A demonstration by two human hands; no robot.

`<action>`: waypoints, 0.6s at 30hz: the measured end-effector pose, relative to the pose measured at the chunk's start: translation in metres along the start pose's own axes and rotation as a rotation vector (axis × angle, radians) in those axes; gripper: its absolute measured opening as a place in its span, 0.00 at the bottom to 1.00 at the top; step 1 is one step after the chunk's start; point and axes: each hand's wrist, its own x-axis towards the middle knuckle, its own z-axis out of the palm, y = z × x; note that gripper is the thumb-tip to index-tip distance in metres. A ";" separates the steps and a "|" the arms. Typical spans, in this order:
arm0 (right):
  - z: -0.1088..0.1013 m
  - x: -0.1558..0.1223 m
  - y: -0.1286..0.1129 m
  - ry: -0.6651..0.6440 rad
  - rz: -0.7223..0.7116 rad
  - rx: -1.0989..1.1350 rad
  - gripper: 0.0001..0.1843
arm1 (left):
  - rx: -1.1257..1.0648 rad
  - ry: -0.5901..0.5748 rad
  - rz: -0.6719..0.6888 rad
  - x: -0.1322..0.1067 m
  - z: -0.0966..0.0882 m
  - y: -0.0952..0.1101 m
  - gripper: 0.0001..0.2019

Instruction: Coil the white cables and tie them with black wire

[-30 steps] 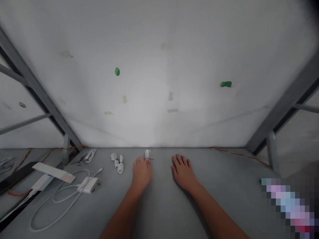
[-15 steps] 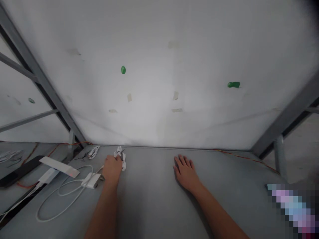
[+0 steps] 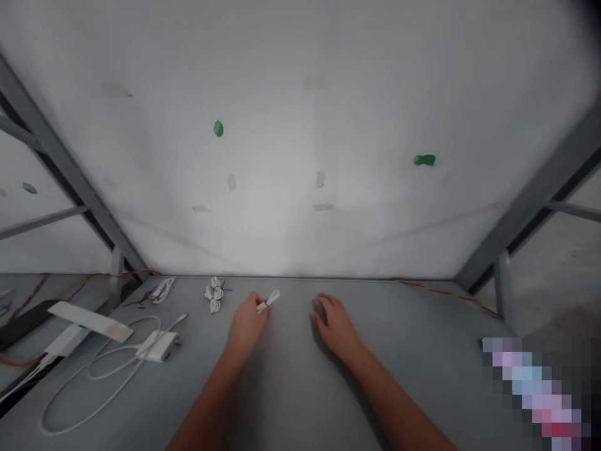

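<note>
At the far left of the grey table [image 3: 422, 351] lies a flat white bar [image 3: 89, 321], and just right of it a white adapter [image 3: 157, 346] whose loose cable loops toward the near edge. Farther back, near the wall, lie a tied white cable bundle [image 3: 163, 290] and then a small cluster of coiled white cables [image 3: 213, 295]. Just right of that cluster, and apart from it, the left hand [image 3: 246, 326] is closed in a narrow pinch on a short coiled white cable [image 3: 268, 301]. The cable juts out past the fingertips, up and to the right. Its long axis runs from the near left to the far right, slanting toward the right hand. It is a thin, tightly folded hank, cinched at the middle by what looks like a dark tie, though blur hides the detail. It sits just above the table between the two hands, in the left one's grip and well short of the right. The right hand [image 3: 334, 326] rests palm down on the table, fingers loosely bent, with nothing visible in it. An orange wire [image 3: 441, 291] trails along the back edge to the right.
</note>
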 end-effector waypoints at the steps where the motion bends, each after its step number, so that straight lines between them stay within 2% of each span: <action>1: -0.002 -0.001 -0.005 0.032 -0.050 0.079 0.23 | -0.082 -0.032 0.050 -0.003 0.003 0.007 0.03; 4: -0.006 -0.007 -0.022 0.105 -0.160 0.289 0.19 | -0.245 -0.071 0.221 -0.013 0.014 0.023 0.03; 6: -0.008 -0.010 -0.032 0.099 -0.154 0.399 0.16 | -0.313 -0.067 0.323 -0.019 0.021 0.030 0.04; 8: -0.006 -0.011 -0.036 0.079 -0.091 0.511 0.14 | -0.383 -0.074 0.381 -0.023 0.029 0.032 0.04; 11: 0.000 -0.008 -0.033 0.060 0.023 0.709 0.15 | -0.517 -0.097 0.374 -0.023 0.039 0.031 0.03; 18: 0.006 0.000 -0.028 0.005 0.153 1.076 0.27 | -0.810 -0.097 0.325 -0.016 0.047 0.028 0.14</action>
